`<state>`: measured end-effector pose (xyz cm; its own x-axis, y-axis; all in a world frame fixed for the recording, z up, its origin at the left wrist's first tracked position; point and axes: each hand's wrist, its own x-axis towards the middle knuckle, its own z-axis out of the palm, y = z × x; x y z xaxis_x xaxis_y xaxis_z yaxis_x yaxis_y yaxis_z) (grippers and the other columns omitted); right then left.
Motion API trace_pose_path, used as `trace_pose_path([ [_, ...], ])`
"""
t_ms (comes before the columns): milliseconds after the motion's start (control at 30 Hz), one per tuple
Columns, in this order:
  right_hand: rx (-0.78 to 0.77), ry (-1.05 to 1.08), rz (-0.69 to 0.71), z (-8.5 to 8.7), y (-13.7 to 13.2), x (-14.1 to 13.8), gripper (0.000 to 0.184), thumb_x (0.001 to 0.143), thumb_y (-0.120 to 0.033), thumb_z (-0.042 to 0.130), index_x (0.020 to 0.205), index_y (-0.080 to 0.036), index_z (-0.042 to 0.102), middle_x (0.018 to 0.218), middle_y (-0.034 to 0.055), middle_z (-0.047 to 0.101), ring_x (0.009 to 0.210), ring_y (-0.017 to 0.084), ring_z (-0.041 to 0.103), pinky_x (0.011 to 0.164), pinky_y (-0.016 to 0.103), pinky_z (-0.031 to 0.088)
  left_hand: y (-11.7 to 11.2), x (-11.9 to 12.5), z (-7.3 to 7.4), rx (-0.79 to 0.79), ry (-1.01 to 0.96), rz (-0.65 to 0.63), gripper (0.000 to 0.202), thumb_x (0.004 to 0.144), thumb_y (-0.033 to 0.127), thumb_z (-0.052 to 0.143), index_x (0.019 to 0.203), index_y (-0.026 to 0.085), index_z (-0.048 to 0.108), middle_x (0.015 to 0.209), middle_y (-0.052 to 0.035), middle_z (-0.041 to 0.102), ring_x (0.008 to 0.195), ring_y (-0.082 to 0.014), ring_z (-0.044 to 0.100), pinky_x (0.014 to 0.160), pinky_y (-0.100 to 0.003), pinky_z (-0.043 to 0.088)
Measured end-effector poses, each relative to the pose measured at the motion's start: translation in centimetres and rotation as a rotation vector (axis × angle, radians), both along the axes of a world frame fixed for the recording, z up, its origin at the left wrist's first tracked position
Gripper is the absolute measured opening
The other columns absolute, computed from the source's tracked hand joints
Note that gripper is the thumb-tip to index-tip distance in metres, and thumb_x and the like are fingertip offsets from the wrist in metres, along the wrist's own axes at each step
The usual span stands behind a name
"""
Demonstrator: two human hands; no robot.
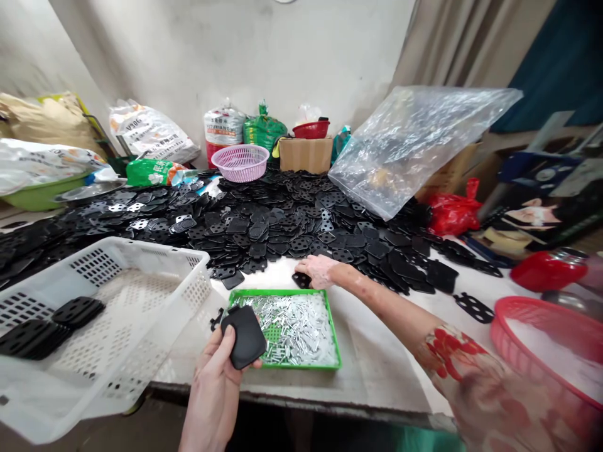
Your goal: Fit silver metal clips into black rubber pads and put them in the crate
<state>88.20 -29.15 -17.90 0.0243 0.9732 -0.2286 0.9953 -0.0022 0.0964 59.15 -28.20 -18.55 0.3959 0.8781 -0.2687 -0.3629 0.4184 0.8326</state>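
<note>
My left hand (214,370) is low in the middle, closed on a rounded black plastic plate (244,336) that it holds over the near left corner of a green tray (282,292). The tray is full of small shiny metal pins (296,326). My right hand (320,270), on an arm with a red flowered sleeve, reaches past the tray's far edge. Its fingers curl down on a black perforated plate (300,280) at the near edge of a big heap of black plates (264,220).
A white slotted crate (141,295) at the left holds a few black plates (78,311). A red basket (541,333) stands at the right, with a red bowl (546,270) behind it. Beyond the heap are a pink basket (240,162), a cardboard box (306,154), a clear plastic bag (414,144) and sacks.
</note>
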Motion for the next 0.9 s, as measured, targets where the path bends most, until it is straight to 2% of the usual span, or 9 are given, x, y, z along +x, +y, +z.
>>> trace_pose_path([
  [100,0.031,-0.034,0.039,-0.4,-0.1,0.3,0.042,0.078,-0.022,0.060,0.119,-0.024,0.062,0.104,0.0109,0.065,0.098,0.026,0.059,0.079,0.034,0.042,0.1,0.0,-0.1,-0.007,-0.001,-0.001,0.047,0.066,0.031,0.081,0.106,0.010,0.068,0.098,-0.0156,0.075,0.070,-0.0293,0.071,0.039,-0.029,0.051],
  [233,0.074,-0.062,0.087,-1.1,0.5,0.9,0.062,0.078,-0.026,0.060,0.139,-0.027,0.047,0.111,0.0123,0.063,0.101,0.027,0.056,0.081,0.035,0.040,0.1,0.0,-0.2,0.001,-0.002,0.008,0.045,0.068,0.030,0.080,0.106,0.010,0.067,0.099,-0.0158,0.075,0.069,-0.0279,0.071,0.040,-0.029,0.052],
  [333,0.087,-0.084,0.098,-1.4,1.0,1.3,0.068,0.076,-0.029,0.061,0.142,-0.026,0.043,0.111,0.0136,0.062,0.095,0.027,0.058,0.078,0.036,0.039,0.2,0.1,-0.2,0.002,0.001,0.003,0.045,0.069,0.030,0.079,0.107,0.010,0.067,0.102,-0.0170,0.074,0.069,-0.0269,0.071,0.040,-0.029,0.051],
  [400,0.096,-0.100,0.112,-1.6,1.2,1.5,0.060,0.077,-0.030,0.061,0.135,-0.023,0.051,0.110,0.0144,0.062,0.095,0.028,0.057,0.078,0.036,0.039,0.2,0.1,-0.3,-0.002,0.000,-0.008,0.046,0.069,0.031,0.079,0.108,0.009,0.067,0.105,-0.0179,0.074,0.070,-0.0273,0.071,0.041,-0.029,0.051],
  [467,0.104,-0.112,0.145,-1.7,1.3,1.6,0.043,0.080,-0.028,0.057,0.123,-0.021,0.059,0.106,0.0138,0.063,0.098,0.028,0.056,0.080,0.037,0.037,0.2,0.0,-0.3,-0.011,-0.002,-0.018,0.048,0.069,0.031,0.079,0.109,0.009,0.067,0.106,-0.0182,0.073,0.072,-0.0280,0.071,0.041,-0.028,0.051],
  [567,0.115,-0.130,0.193,-2.0,1.3,1.5,0.027,0.085,-0.022,0.052,0.110,-0.017,0.062,0.095,0.0123,0.066,0.095,0.026,0.056,0.084,0.038,0.034,0.2,0.1,-0.4,-0.021,0.007,-0.016,0.049,0.067,0.031,0.080,0.109,0.010,0.067,0.106,-0.0177,0.073,0.071,-0.0278,0.071,0.041,-0.028,0.050],
  [700,0.139,-0.143,0.196,-2.0,1.8,0.8,0.026,0.089,-0.021,0.049,0.112,-0.014,0.059,0.085,0.0117,0.068,0.087,0.024,0.058,0.090,0.040,0.031,0.1,0.2,-0.3,-0.020,0.015,-0.014,0.047,0.066,0.032,0.081,0.106,0.010,0.069,0.102,-0.0163,0.074,0.070,-0.0286,0.071,0.040,-0.028,0.050],
  [800,0.150,-0.121,0.162,-1.6,2.2,0.6,0.028,0.089,-0.018,0.049,0.116,-0.016,0.058,0.092,0.0106,0.069,0.087,0.023,0.060,0.088,0.037,0.032,0.1,0.1,-0.3,-0.015,0.009,-0.017,0.046,0.066,0.032,0.082,0.104,0.010,0.069,0.098,-0.0151,0.074,0.071,-0.0292,0.071,0.040,-0.028,0.050],
  [900,0.147,-0.091,0.078,-0.9,2.2,0.6,0.023,0.087,-0.018,0.051,0.107,-0.016,0.064,0.102,0.0123,0.069,0.094,0.022,0.061,0.084,0.033,0.035,0.2,0.0,-0.3,-0.011,0.008,-0.021,0.045,0.066,0.033,0.081,0.104,0.011,0.070,0.098,-0.0150,0.074,0.071,-0.0286,0.071,0.040,-0.028,0.050],
])
